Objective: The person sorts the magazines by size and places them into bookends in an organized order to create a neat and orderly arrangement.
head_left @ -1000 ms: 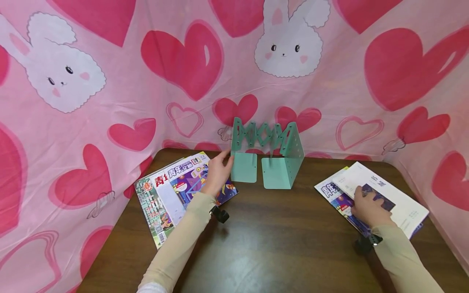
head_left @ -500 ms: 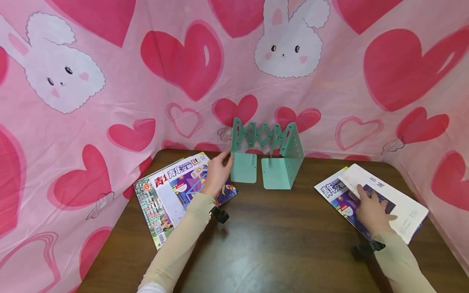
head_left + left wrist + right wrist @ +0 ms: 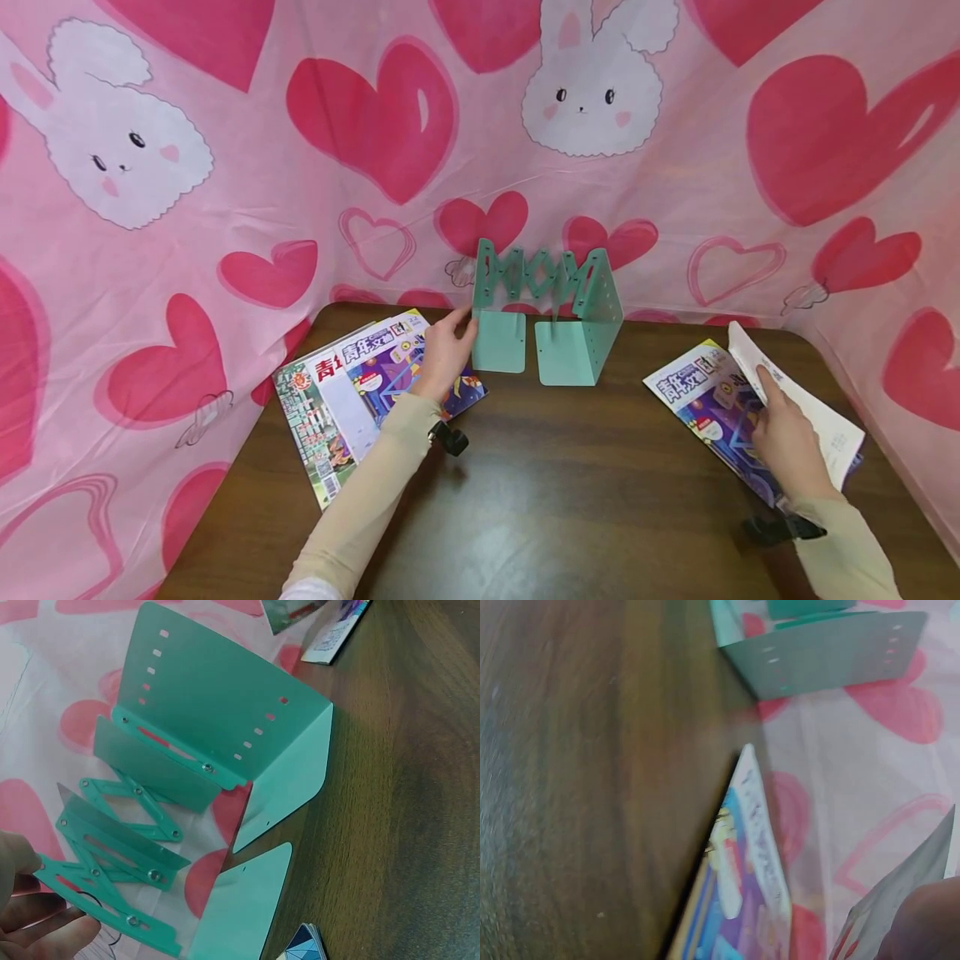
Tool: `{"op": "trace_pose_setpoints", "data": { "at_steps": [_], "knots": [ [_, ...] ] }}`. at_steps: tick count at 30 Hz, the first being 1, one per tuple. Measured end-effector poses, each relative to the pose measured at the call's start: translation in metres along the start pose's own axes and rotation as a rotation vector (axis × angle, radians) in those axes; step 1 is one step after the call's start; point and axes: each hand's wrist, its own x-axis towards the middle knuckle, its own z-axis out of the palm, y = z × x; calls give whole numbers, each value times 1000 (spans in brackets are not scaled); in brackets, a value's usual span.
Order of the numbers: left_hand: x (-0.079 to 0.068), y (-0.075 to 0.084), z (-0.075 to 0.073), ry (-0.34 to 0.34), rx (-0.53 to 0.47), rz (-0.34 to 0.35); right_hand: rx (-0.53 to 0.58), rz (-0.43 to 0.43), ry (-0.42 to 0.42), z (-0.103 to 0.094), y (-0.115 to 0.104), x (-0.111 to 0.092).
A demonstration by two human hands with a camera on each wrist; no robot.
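In the head view, a mint-green metal expandable bookend [image 3: 501, 340] stands at the back middle. My left hand [image 3: 444, 354] grips the upright end plate on its left side; the left wrist view shows the thumb and fingers [image 3: 56, 937] on either side of that metal edge. On the right, my right hand [image 3: 791, 442] holds a white-covered book [image 3: 832, 429] by its left edge, tilting it up. Under it lies a purple magazine [image 3: 708, 408], its cover now mostly exposed. The right wrist view is blurred and shows only part of the hand [image 3: 930, 922].
Several magazines [image 3: 315, 425] lie fanned on the left of the brown wooden table [image 3: 540, 500], beneath my left forearm. A pink cloth with hearts and rabbits [image 3: 420, 242] hangs directly behind the bookend and along both sides.
My right hand has shifted toward the white book's left edge and raised that edge, uncovering more of the purple magazine. My left hand and the bookend have stayed in place.
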Motion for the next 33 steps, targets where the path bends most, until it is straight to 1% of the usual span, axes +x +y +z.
{"op": "trace_pose_setpoints", "data": {
  "at_steps": [5, 8, 11, 17, 23, 29, 31, 33],
  "knots": [
    [0, -1, 0, 10, 6, 11, 46, -34, 80, -12, -1, -6],
    [-1, -1, -1, 14, 7, 13, 95, -28, 120, -18, -6, -9],
    [-1, -1, 0, 19, 5, 17, 144, 3, 143, -22, -12, -13],
    [-1, 0, 0, 23, 5, 19, 191, 63, 143, -28, -25, -19],
    [-2, 0, 1, 12, 8, 9, 262, 99, 198, -31, -38, -25],
    [-2, -2, 2, 9, -2, 17, 386, 182, 209, -37, -59, -26],
    [-2, -2, 1, 7, -10, 15, 423, 196, 226, -37, -66, -26],
    [-2, -2, 1, 6, -19, 12, 448, 206, 223, -37, -72, -26]
  ]
}}
